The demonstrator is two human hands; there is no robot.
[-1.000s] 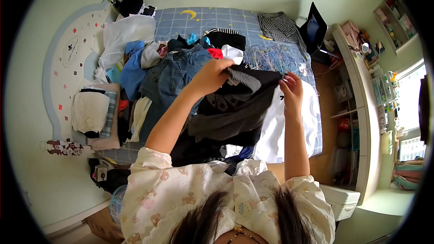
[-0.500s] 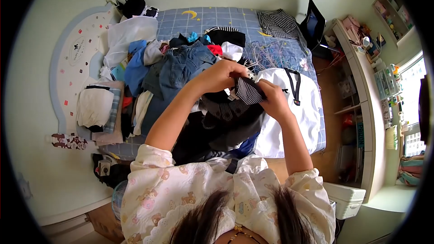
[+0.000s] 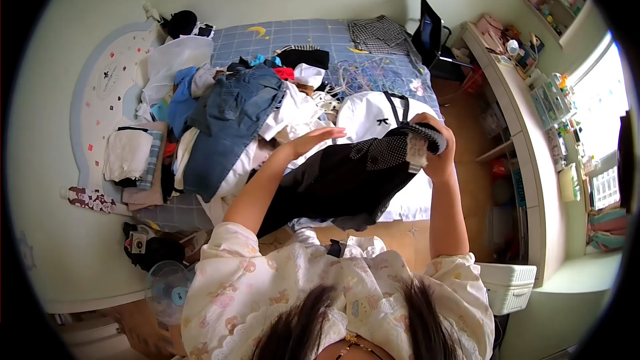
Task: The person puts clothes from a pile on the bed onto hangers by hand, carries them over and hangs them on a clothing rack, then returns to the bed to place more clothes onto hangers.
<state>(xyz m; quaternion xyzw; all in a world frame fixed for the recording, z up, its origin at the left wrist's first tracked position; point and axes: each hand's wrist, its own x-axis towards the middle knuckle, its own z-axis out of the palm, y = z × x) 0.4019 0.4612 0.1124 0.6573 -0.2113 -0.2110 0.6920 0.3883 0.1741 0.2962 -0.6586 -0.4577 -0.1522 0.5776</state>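
My right hand (image 3: 437,147) grips the bunched, dotted end of a long black garment (image 3: 333,175); a pale label shows beside the fingers. The garment stretches down and left across the front of the bed, under my left forearm. Just above its upper edge, my left hand (image 3: 317,140) is open with the fingers stretched to the right; whether it touches the cloth I cannot tell. Behind the garment lies a white piece with black straps and a small bow (image 3: 360,115). Blue jeans (image 3: 233,107) lie left of my left hand, next to rumpled white clothes (image 3: 291,115).
Folded clothes (image 3: 130,155) are stacked by the headboard (image 3: 93,113) at the left. Several hangers (image 3: 363,77) and a checked cloth (image 3: 380,35) lie toward the far side of the bed. A black chair (image 3: 430,33) and a long desk (image 3: 527,140) stand right. A fan (image 3: 167,287) is at lower left.
My right hand has lifted the black garment and drawn it to the right. My left hand has let go of the dotted end and opened. The view has shifted to the right.
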